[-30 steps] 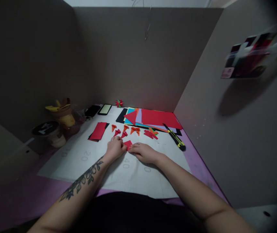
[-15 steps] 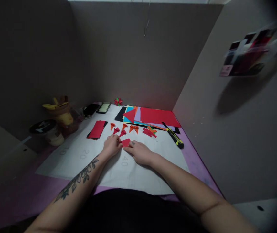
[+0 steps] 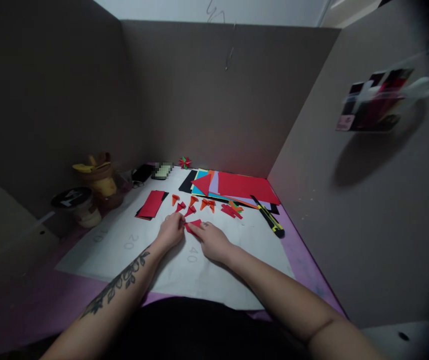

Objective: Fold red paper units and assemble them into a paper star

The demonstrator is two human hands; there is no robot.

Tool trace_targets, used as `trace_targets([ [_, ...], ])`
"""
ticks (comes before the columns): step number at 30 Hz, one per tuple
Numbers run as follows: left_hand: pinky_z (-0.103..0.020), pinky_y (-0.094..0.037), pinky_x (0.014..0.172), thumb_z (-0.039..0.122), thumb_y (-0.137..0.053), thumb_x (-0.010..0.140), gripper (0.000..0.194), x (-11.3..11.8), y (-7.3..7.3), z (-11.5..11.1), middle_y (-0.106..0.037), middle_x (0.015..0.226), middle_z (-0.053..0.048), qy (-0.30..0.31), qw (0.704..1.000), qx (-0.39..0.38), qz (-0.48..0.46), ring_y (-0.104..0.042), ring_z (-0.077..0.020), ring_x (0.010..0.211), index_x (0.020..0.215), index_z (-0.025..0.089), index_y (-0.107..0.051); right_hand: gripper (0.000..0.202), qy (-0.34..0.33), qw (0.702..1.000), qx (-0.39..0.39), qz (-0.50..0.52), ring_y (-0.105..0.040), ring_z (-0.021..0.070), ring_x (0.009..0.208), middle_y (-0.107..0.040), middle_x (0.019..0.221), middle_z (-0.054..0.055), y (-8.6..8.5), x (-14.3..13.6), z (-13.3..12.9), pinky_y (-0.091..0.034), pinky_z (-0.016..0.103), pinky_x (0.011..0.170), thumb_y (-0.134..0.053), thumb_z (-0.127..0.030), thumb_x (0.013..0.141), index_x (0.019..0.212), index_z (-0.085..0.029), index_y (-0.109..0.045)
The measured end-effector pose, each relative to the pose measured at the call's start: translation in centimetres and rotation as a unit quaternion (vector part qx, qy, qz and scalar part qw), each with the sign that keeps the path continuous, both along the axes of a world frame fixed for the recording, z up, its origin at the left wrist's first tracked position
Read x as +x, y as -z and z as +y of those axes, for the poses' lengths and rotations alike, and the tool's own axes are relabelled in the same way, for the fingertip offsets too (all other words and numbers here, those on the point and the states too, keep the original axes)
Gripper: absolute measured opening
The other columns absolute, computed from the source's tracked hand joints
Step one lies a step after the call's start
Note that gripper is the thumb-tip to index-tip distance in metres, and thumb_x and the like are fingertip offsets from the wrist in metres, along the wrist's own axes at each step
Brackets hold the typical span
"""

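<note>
From where I stand: left hand point(image 3: 171, 231) pinches small red paper point(image 3: 194, 223) at its left edge, right hand point(image 3: 215, 242) flattened over it, seemingly steadying, mid white sheet point(image 3: 229, 277) (cutter point(image 3: 270, 218) well right, probably for elbow room).

Easiest lane from my end is the near side, where the white sheet point(image 3: 199, 280) lies bare between my forearms. The gap between my left hand point(image 3: 171, 232) and right hand point(image 3: 215, 242) is plugged by red paper point(image 3: 195, 223). Straight ahead I'd bump small folded pieces point(image 3: 207, 204), then the big paper pile point(image 3: 250, 186). Right side's passable up to the cutter point(image 3: 269, 219); far left, a lidded tub point(image 3: 86, 216) blocks, and the back panel point(image 3: 199, 95) stops everything.
</note>
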State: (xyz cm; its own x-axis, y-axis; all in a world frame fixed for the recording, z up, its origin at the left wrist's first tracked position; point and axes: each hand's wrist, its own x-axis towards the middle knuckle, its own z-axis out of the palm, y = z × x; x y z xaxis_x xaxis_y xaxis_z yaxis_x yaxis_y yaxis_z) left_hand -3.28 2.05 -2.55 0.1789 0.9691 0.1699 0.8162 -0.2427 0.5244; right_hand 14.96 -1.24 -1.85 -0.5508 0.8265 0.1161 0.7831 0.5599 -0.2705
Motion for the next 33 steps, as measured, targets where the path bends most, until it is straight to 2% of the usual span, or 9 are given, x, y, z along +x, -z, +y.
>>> trace_targets([
  [3,-0.035,-0.041,0.084,0.020,-0.045,0.080,0.015,0.2,-0.4,-0.4,-0.061,0.090,-0.006,0.003,0.999,0.025,-0.025,-0.054,-0.0210,0.092,0.088,0.019,-0.058,0.070,0.043,0.993,-0.031,0.106,-0.057,0.0198,0.091,-0.064,0.099,0.007,0.4,0.6,0.6,-0.043,0.029,0.079,-0.042,-0.003,0.074,0.141,-0.021,-0.028],
  [8,-0.036,-0.038,0.092,0.035,-0.053,0.080,0.019,0.5,-0.7,-1.0,-0.058,0.102,-0.006,0.092,0.994,0.060,-0.008,-0.050,-0.0222,0.102,0.081,0.022,-0.065,0.072,0.061,0.961,-0.079,0.256,-0.060,0.0157,0.083,-0.067,0.085,0.001,1.6,1.3,1.4,-0.045,0.028,0.080,-0.040,-0.001,0.073,0.140,-0.020,-0.023],
  [11,-0.036,-0.038,0.091,0.040,-0.060,0.075,0.020,0.5,-0.6,-1.1,-0.058,0.102,-0.006,0.101,0.994,0.046,0.021,-0.050,-0.0233,0.102,0.080,0.022,-0.066,0.066,0.065,0.946,-0.070,0.309,-0.060,0.0150,0.084,-0.066,0.087,0.002,2.1,1.5,1.4,-0.046,0.030,0.083,-0.039,-0.002,0.074,0.136,-0.019,-0.027],
  [15,-0.035,-0.040,0.088,0.039,-0.061,0.073,0.023,0.6,-0.7,-1.2,-0.059,0.102,-0.007,0.078,0.996,0.033,0.040,-0.050,-0.0245,0.103,0.087,0.021,-0.063,0.047,0.085,0.952,-0.011,0.294,-0.055,0.0185,0.095,-0.061,0.099,0.007,2.2,1.4,1.4,-0.043,0.034,0.087,-0.044,-0.004,0.074,0.118,-0.018,-0.046],
  [19,-0.037,-0.039,0.090,0.036,-0.057,0.076,0.017,0.9,-0.8,-1.4,-0.057,0.109,-0.008,0.083,0.995,0.023,0.053,-0.048,-0.0254,0.107,0.076,0.020,-0.064,0.040,0.079,0.962,-0.009,0.261,-0.053,0.0198,0.092,-0.061,0.094,0.007,1.9,1.3,1.5,-0.043,0.035,0.085,-0.047,-0.007,0.076,0.115,-0.017,-0.049],
  [24,-0.035,-0.041,0.087,0.031,-0.054,0.078,0.016,1.0,-1.2,-0.7,-0.060,0.102,-0.008,0.085,0.996,-0.009,-0.011,-0.052,-0.0233,0.101,0.070,0.018,-0.061,0.032,0.056,0.958,-0.009,0.281,-0.050,0.0208,0.104,-0.058,0.106,0.009,1.6,1.3,1.7,-0.041,0.038,0.092,-0.049,-0.009,0.076,0.105,-0.019,-0.057],
  [26,-0.031,-0.044,0.077,0.028,-0.049,0.080,0.015,1.2,-1.9,0.0,-0.061,0.087,-0.005,0.116,0.991,-0.031,-0.067,-0.055,-0.0186,0.085,0.074,0.018,-0.059,0.034,0.066,0.940,-0.042,0.334,-0.052,0.0199,0.103,-0.057,0.109,0.008,1.3,1.3,1.8,-0.042,0.036,0.092,-0.051,-0.013,0.077,0.110,-0.020,-0.055],
  [29,-0.026,-0.044,0.063,0.029,-0.047,0.081,0.015,1.6,-3.2,1.3,-0.059,0.077,-0.002,0.147,0.978,-0.054,-0.134,-0.053,-0.0146,0.070,0.075,0.018,-0.055,0.036,0.091,0.873,-0.134,0.459,-0.058,0.0167,0.092,-0.060,0.102,0.006,0.6,1.2,2.0,-0.047,0.032,0.081,-0.049,-0.022,0.081,0.117,-0.020,-0.049],
  [33,-0.023,-0.042,0.058,0.031,-0.053,0.077,0.015,2.8,-4.1,2.9,-0.059,0.073,-0.001,0.164,0.957,-0.109,-0.211,-0.053,-0.0128,0.066,0.072,0.017,-0.055,0.023,0.171,0.802,-0.146,0.553,-0.059,0.0141,0.078,-0.060,0.084,0.002,-0.2,1.2,2.2,-0.049,0.028,0.072,-0.055,-0.028,0.079,0.100,-0.020,-0.056],
])
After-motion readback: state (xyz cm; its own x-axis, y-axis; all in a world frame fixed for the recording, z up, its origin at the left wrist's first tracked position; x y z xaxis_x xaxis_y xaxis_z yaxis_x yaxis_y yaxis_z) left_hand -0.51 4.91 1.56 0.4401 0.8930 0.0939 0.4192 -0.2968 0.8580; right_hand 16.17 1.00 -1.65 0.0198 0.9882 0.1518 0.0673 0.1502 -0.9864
